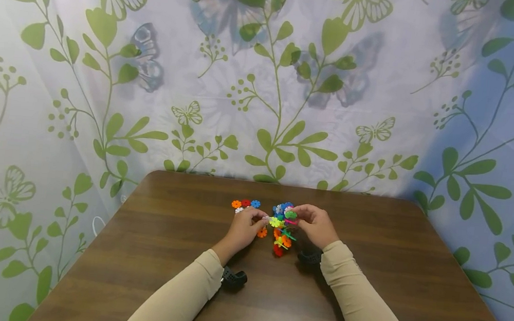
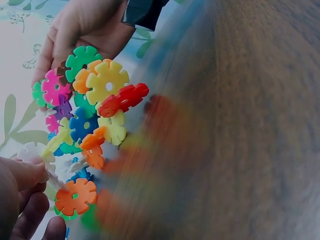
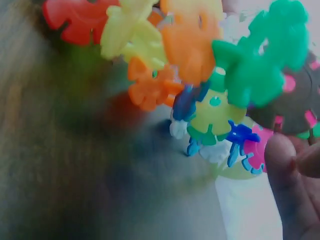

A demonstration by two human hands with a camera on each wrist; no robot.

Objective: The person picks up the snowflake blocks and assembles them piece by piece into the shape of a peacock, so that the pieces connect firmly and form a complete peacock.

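Note:
A cluster of interlocking flower-shaped plastic discs in many colours stands between the two hands above the table. In the left wrist view, the thumb and fingers of the left hand pinch a white disc at the cluster's near side. An orange disc lies just beyond those fingertips. The right hand grips the cluster's right side, beside a dark brown disc and green discs in the right wrist view. Yellow and red discs stick out from the cluster. Its inner joints are partly hidden.
Behind the left hand lie loose discs, among them an orange one, a red one and a blue one. The brown wooden table backs onto a leaf-patterned curtain. Black wrist cameras hang under the sleeves.

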